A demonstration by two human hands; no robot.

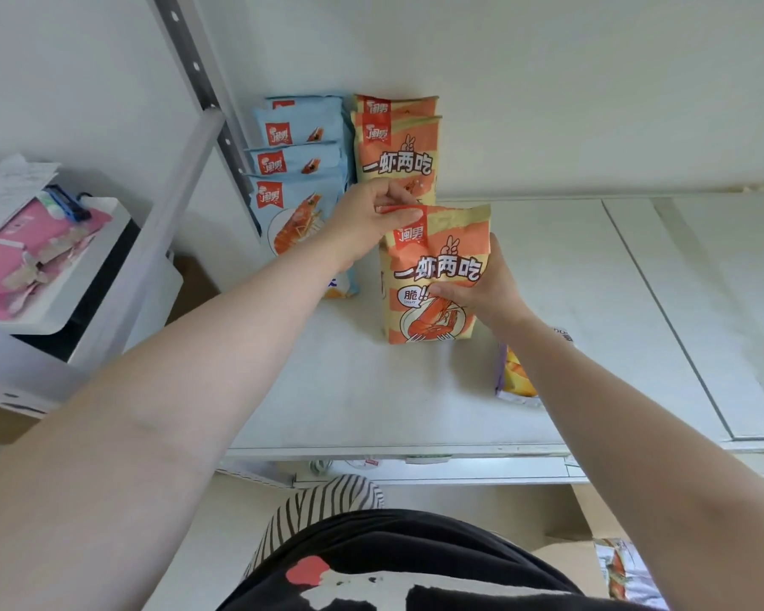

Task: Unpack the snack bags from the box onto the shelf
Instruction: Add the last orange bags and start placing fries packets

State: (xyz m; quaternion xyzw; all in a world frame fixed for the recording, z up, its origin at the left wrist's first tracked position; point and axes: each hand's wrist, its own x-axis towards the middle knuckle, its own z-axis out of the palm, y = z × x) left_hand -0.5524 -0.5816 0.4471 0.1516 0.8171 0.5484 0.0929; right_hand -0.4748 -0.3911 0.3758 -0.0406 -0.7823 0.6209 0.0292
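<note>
Head view: orange bag (433,275) stands upright on shelf (592,302), front of orange row (395,143), beside blue row (301,178). Left hand (371,222) pinches top edge, right hand (488,284) clasps side, probably to steady and align it. Box (574,562) low right, more bags inside.

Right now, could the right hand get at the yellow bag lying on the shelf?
Probably yes, once it lets go. The right hand grips the orange bag, and the yellow bag lies just under that forearm, with nothing on top.
</note>
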